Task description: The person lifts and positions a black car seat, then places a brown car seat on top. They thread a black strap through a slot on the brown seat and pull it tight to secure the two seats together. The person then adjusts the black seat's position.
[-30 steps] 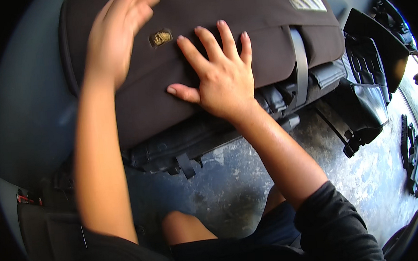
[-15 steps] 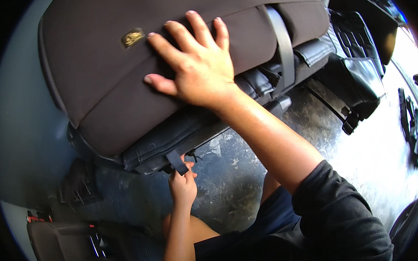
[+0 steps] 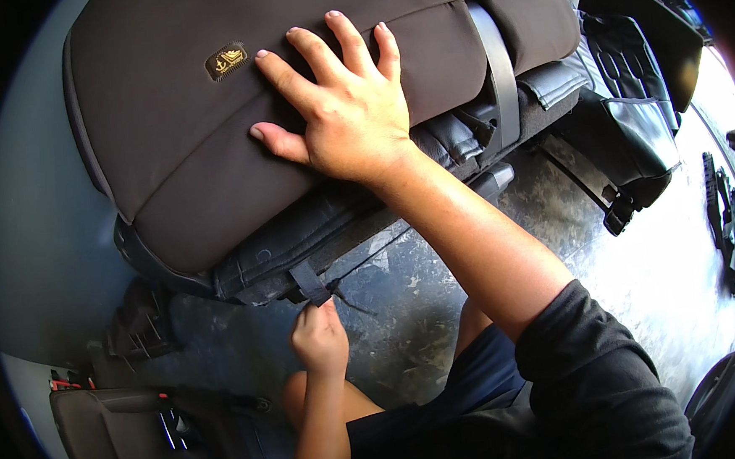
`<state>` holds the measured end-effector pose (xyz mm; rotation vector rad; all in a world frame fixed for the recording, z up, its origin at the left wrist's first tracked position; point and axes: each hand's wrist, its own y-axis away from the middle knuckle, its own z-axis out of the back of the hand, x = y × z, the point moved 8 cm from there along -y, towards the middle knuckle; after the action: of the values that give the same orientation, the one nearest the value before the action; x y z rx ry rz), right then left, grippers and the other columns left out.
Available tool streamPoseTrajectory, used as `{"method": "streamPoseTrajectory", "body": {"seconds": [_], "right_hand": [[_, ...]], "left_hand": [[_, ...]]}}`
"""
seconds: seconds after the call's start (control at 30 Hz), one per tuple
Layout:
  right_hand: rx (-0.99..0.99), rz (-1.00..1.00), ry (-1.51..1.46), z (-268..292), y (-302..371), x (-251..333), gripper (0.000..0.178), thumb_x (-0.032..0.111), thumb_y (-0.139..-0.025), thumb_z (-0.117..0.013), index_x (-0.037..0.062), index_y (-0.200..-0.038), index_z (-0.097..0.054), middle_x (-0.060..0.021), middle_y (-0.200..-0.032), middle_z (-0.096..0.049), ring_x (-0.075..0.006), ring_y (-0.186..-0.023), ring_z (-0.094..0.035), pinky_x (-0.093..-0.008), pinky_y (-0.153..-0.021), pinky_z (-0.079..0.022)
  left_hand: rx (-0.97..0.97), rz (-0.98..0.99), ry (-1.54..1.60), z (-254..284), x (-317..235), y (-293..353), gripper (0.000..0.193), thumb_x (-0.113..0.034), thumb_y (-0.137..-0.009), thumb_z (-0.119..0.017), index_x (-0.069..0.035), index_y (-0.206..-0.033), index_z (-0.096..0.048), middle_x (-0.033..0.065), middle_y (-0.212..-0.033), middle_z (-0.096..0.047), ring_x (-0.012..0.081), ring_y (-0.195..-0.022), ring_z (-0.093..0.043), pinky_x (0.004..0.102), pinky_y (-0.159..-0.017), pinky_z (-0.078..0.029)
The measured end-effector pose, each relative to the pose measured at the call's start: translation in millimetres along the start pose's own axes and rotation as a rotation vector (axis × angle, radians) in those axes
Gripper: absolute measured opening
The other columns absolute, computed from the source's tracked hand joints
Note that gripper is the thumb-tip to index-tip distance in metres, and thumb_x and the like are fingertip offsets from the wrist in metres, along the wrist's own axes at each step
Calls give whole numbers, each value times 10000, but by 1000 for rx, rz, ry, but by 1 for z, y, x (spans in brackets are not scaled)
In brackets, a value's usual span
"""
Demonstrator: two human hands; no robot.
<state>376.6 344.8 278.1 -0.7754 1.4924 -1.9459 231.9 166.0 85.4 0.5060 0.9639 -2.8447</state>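
A dark brown padded cover (image 3: 168, 141), apparently a car seat's, lies over a black bench-like seat base (image 3: 276, 243). On the cover is a small gold-and-black patch (image 3: 227, 61). My right hand (image 3: 348, 113) rests flat on the cover, fingers spread and palm down, just right of the patch. A short dark strap (image 3: 308, 282) hangs from the lower front edge of the base. Below it, my left hand (image 3: 319, 338) is closed, its fingertips pinching the strap's lower end. Beside those fingers runs a thin black cord (image 3: 377, 252) with a knotted, loose end. The left fingertips are partly hidden.
A grey band (image 3: 501, 78) crosses the cover's right part. Black seat pieces (image 3: 630, 121) stand at the right, with metal fittings on the floor (image 3: 423, 310). At the lower left is another dark seat (image 3: 119, 438). A pale wall (image 3: 30, 216) borders the left side.
My left hand has drawn slightly down and left, and its fingers have closed up. More of the black cord shows now. The right hand stays on the cover.
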Motion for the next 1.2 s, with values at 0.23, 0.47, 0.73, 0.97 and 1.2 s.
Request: {"method": "streamPoseTrajectory", "body": {"seconds": [0.23,0.47,0.73,0.97,1.2], "right_hand": [[19,-4,-3,1,-4,3,662,612,-759,-757,241,-1303,-693,-91,-1366,-570,-415,-1376,-451,-720,-1106,-291],[86,2,57,-1,-5,6,668,612,-809,-729,255,-1367,-644,-92,-1406,-562,-403,-1403,-415,-711,-1129,-253],[92,54,147,-1,-10,16,639,605,-834,-719,276,-1377,-648,-71,-1417,-574,-375,-1408,-431,-698,-1134,-253],[86,90,214,-3,-4,14,630,633,-870,-683,280,-1392,-644,-88,-1426,-591,-386,-1414,-442,-684,-1147,-258],[115,112,225,-7,-3,12,653,660,-886,-653,281,-1416,-630,-107,-1443,-575,-386,-1435,-415,-677,-1162,-231]], "left_hand": [[100,93,-93,3,2,-17,121,-112,-916,-714,-39,-837,-660,173,-805,-691,388,-731,-673,471,-636,-532],[174,-400,-330,11,-17,-31,124,-174,-889,-655,-88,-800,-665,66,-748,-682,272,-705,-690,420,-703,-554],[592,-202,-144,15,-12,-45,288,-220,-921,-646,-34,-707,-692,163,-728,-721,357,-635,-696,446,-596,-546],[518,423,738,-6,19,32,311,-197,-978,-650,-1,-743,-590,161,-652,-650,359,-562,-648,420,-554,-489],[182,265,726,-12,14,49,223,-85,-908,-703,6,-801,-529,129,-826,-632,262,-751,-626,360,-709,-514]]}}
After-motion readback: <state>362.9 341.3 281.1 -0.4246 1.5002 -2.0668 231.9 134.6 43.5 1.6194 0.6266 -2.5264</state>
